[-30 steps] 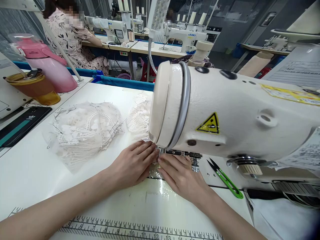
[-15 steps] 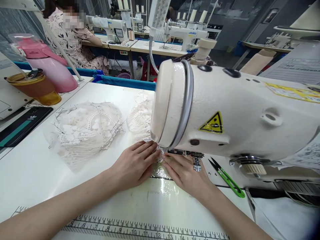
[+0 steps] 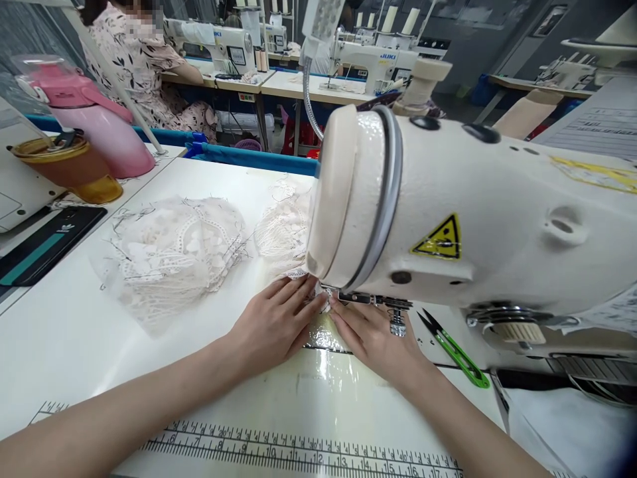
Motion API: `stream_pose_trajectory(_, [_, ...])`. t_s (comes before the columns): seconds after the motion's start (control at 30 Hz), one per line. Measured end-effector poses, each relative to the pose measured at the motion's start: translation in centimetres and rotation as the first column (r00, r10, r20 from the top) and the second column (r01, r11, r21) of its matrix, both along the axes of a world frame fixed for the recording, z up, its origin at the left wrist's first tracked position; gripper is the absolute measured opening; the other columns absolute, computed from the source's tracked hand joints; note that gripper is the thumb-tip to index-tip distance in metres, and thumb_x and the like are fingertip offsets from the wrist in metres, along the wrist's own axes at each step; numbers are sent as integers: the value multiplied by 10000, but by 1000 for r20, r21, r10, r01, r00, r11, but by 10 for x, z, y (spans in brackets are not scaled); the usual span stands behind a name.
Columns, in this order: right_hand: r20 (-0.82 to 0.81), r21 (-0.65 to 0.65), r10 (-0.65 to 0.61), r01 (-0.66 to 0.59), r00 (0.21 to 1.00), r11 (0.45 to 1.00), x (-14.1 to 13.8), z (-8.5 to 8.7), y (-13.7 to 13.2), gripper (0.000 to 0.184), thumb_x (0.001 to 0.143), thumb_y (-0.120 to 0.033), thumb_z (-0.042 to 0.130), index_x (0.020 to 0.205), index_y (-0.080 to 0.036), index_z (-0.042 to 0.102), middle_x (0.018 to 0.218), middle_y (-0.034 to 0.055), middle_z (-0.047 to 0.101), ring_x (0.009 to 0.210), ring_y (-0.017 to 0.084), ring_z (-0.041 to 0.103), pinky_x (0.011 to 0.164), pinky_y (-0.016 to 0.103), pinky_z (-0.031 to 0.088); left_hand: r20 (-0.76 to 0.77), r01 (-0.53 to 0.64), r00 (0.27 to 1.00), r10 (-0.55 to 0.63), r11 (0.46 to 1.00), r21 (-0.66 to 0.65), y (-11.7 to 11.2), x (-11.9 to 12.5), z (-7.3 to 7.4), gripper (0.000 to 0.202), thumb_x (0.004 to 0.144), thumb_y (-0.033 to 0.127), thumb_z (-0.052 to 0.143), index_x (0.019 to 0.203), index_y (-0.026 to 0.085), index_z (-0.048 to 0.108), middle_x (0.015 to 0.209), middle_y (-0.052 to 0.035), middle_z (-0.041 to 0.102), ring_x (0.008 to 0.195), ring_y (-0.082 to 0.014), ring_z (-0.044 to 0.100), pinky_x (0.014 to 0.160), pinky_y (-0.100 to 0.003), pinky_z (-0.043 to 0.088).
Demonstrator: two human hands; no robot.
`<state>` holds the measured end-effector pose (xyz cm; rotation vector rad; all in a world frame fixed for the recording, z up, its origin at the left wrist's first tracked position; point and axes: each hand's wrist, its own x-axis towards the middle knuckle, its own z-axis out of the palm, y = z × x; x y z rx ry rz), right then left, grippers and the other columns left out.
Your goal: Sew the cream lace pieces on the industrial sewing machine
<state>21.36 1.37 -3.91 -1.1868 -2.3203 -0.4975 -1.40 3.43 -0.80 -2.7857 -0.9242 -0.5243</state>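
A cream sewing machine (image 3: 448,219) fills the right half of the head view. Both my hands lie flat on the white table (image 3: 60,345) under its head. My left hand (image 3: 276,325) has its fingers stretched out, pressing a small piece of white lace (image 3: 298,273) by the needle. My right hand (image 3: 371,335) lies beside it, fingers extended onto the same lace near the presser foot (image 3: 395,322). The fingertips of both hands nearly meet. The needle area is partly hidden by the machine head.
A pile of white lace pieces (image 3: 174,249) lies left of the machine. Green thread snips (image 3: 455,352) rest to the right. A pink bottle (image 3: 94,116), an amber cup (image 3: 70,166) and a phone (image 3: 34,249) sit far left. A person sews at a far table.
Both hands have slid slightly away from me, feeding the lace further under the machine head. The view has shifted a little to the left and down.
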Motion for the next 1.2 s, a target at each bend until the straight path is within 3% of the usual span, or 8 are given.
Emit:
stream_pose_trajectory(0.2, [25, -13, -22, 22, 999, 1000, -4, 8, -4, 328, 936, -358, 520, 1223, -246, 631, 973, 71, 713, 753, 183, 632, 712, 333, 468, 16, 54, 998, -57, 990, 127, -2, -1, -1, 329, 972, 182, 390, 1200, 78, 604, 1221, -114, 651, 1135, -246, 617, 986, -407, 484])
stream_pose_trajectory(0.37, [-39, -136, -22, 17, 999, 991, -13, 22, -5, 273, 953, -366, 512, 1100, -227, 695, 1010, 60, 726, 775, 170, 666, 732, 318, 469, 37, 20, 999, -23, 997, 79, -2, 0, 0, 345, 975, 225, 392, 1210, 74, 596, 1214, -121, 655, 1101, -252, 639, 968, -414, 507])
stream_pose_trajectory(0.57, [-86, -286, -48, 21, 995, 958, -21, 24, -6, 371, 980, -443, 421, 1153, -242, 681, 938, 65, 720, 711, 162, 653, 718, 324, 487, 50, -1, 999, -3, 997, 78, 1, -1, 3, 310, 964, 242, 422, 1107, 85, 648, 1158, -129, 680, 1076, -255, 652, 965, -422, 516])
stream_pose_trajectory(0.7, [-59, -295, -64, 44, 996, 954, -25, 21, -8, 380, 982, -438, 413, 1179, -236, 667, 918, 77, 707, 747, 180, 653, 767, 353, 487, 16, -17, 1000, 15, 997, 72, 5, -2, 3, 308, 951, 242, 421, 1078, 90, 657, 1151, -121, 682, 1098, -264, 639, 962, -432, 521])
stream_pose_trajectory(0.87, [24, -273, -99, 102, 995, 957, -25, 24, -9, 392, 987, -444, 387, 1223, -258, 638, 888, 70, 694, 747, 200, 639, 723, 355, 492, 35, -30, 999, 29, 999, 43, 6, -1, 0, 318, 954, 251, 409, 1079, 79, 646, 1171, -143, 667, 1141, -289, 613, 977, -468, 507])
stream_pose_trajectory(1.2, [80, -293, -77, 97, 994, 951, -26, 25, -9, 399, 994, -410, 371, 1280, -234, 588, 843, 72, 676, 720, 211, 644, 735, 395, 512, 26, -39, 999, 38, 998, 50, 7, 0, 1, 292, 936, 226, 419, 1048, 73, 641, 1190, -166, 650, 1169, -317, 590, 982, -485, 499])
